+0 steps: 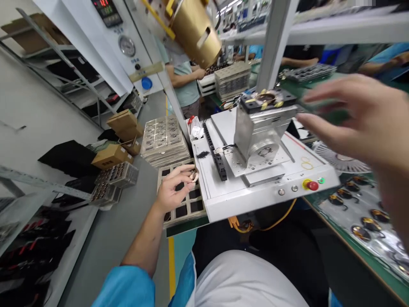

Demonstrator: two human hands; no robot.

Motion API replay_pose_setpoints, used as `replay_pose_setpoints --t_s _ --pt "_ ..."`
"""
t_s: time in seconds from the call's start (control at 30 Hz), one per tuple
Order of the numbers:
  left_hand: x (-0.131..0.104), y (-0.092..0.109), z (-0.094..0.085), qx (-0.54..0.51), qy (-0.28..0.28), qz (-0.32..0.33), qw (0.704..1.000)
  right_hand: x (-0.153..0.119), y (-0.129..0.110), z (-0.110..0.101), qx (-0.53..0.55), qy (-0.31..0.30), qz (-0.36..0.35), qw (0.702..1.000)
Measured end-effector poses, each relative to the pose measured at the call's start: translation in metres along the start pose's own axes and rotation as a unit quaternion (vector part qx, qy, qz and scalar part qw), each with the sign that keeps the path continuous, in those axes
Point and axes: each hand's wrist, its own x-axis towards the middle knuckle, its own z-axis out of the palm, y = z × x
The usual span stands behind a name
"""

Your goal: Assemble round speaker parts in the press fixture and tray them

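Observation:
My left hand pinches a small copper-coloured ring above a compartment tray at the machine's left side. Raised at the right, my right hand has its fingers apart and nothing in them. It is nearest to a metal fixture block, whose black top plate carries a round coil-like part with yellow pieces around it. The fixture stands on the white machine base. Over it hangs a brass-coloured cylinder, tilted in view.
A red emergency button sits on the base's front edge. Stacked clear trays stand at the left. At the right, copper-wound parts lie on a sheet. A person stands behind the machine. A grey post rises beyond the fixture.

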Motion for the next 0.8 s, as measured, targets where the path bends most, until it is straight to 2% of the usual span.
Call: replay_pose_setpoints --t_s 0.07,0.1,0.13,0.2,0.3,0.4,0.47,0.6,0.7,0.8 --pt "0.028 0.015 0.01 -0.005 0.012 0.049 0.999 0.035 -0.014 0.007 -0.069 -0.052 -0.158 0.984" --pt "0.041 0.023 0.013 -0.006 0.019 0.072 0.997 0.053 -0.018 0.011 -0.096 -0.088 -0.197 0.972" --pt "0.053 0.03 0.015 -0.005 0.025 0.092 0.995 0.071 -0.021 0.016 -0.121 -0.127 -0.214 0.961" --pt "0.077 0.044 0.019 -0.002 0.038 0.128 0.991 0.098 -0.023 0.022 -0.154 -0.206 -0.199 0.946" --pt "0.115 0.059 0.026 0.005 0.072 0.164 0.984 0.116 -0.022 0.024 -0.171 -0.271 -0.208 0.924" --pt "0.16 0.07 0.04 0.027 0.093 0.175 0.98 0.114 -0.015 0.025 -0.105 -0.241 -0.233 0.936" --pt "0.191 0.076 0.055 0.053 0.086 0.175 0.979 0.108 -0.006 0.029 -0.011 -0.182 -0.244 0.953" --pt "0.238 0.086 0.086 0.121 0.0 0.149 0.981 0.086 0.02 0.03 0.161 -0.039 -0.213 0.963" --pt "0.248 0.092 0.098 0.181 -0.056 0.113 0.975 0.051 0.04 0.017 0.2 0.012 -0.167 0.965" --pt "0.242 0.094 0.093 0.207 -0.106 0.119 0.965 0.002 0.066 -0.003 0.224 0.025 -0.101 0.969"
